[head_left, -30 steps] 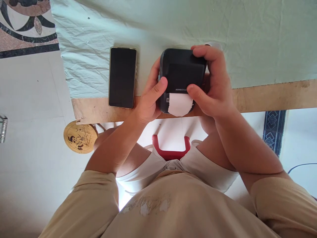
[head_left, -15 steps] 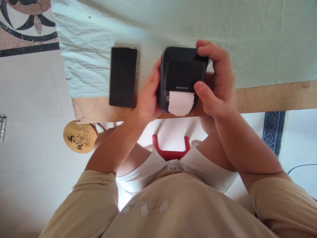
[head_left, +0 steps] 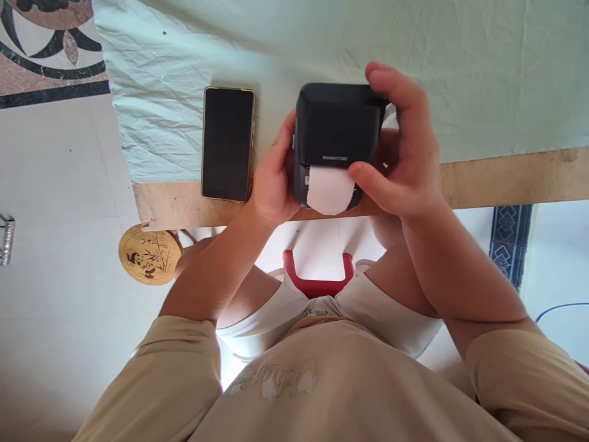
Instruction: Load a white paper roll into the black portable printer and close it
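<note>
A black label printer [head_left: 340, 123] marked NIIMBOT is held at the table's near edge. From its front hangs a strip of white label paper [head_left: 330, 191] with a ragged lower edge. My left hand [head_left: 275, 181] wraps the printer's left side, its fingers mostly hidden underneath. My right hand [head_left: 409, 147] grips the right side, thumb at the upper right corner of the paper and forefinger by the far right corner. Behind the right fingers something whitish and clear shows in part; I cannot make out what it is. Left of the printer lies a phone [head_left: 227, 144] with a dark screen.
A pale green cloth [head_left: 497, 80] covers the table, leaving a bare wooden strip [head_left: 510, 175] along the near edge. Below its left corner is a round wooden stool top [head_left: 151, 255] with a panda picture. A red U-shaped bar [head_left: 317, 287] shows between the knees.
The printer has shifted slightly left and away from me. My right thumb has slid left, from the printer's edge to the paper's upper corner. My left hand keeps its hold.
</note>
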`<state>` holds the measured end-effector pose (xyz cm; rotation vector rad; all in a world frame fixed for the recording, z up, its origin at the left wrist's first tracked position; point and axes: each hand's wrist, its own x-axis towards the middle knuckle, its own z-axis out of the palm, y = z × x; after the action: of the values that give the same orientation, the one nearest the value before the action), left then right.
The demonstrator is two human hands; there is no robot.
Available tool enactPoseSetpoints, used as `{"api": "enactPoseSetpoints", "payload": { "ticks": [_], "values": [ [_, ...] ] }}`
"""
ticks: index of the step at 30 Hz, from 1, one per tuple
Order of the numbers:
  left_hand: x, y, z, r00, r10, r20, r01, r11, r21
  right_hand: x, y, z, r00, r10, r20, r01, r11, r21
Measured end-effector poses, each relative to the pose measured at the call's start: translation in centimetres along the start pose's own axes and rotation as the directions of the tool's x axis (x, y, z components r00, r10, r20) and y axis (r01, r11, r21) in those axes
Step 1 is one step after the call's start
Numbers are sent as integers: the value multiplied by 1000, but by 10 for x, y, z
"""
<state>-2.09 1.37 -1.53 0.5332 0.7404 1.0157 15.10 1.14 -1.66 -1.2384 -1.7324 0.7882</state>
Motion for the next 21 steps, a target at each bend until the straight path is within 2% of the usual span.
{"api": "enactPoseSetpoints", "payload": {
  "ticks": [3,5,9,12,14,16,18,20,21],
  "values": [
    [-1,1,2,998,22,59,-21,1000,-17,6,-13,-2,983,-142,-120,131,987,-96],
    [-1,2,1,995,58,86,-58,998,-5,11,-23,-2,956,-188,-223,161,978,-136],
    [0,1,-3,994,66,92,-74,994,81,23,-39,3,934,-105,-341,87,994,-68],
    [1,0,-6,990,80,114,-86,995,51,31,-43,9,887,-91,-453,134,989,63],
    [2,-1,-7,985,86,146,-91,996,25,33,-43,10,867,-120,-484,160,986,42],
    [3,-3,-8,987,90,135,-92,996,13,32,-43,7,911,-172,-374,128,982,-140],
    [3,-4,-8,989,89,119,-92,996,14,30,-44,2,970,-183,-159,107,913,-395],
    [4,-5,-8,991,87,106,-90,996,20,27,-48,-3,995,-89,38,95,820,-564],
    [4,-6,-8,989,93,114,-95,995,11,26,-50,-5,995,-36,92,85,792,-605]
  ]
}}
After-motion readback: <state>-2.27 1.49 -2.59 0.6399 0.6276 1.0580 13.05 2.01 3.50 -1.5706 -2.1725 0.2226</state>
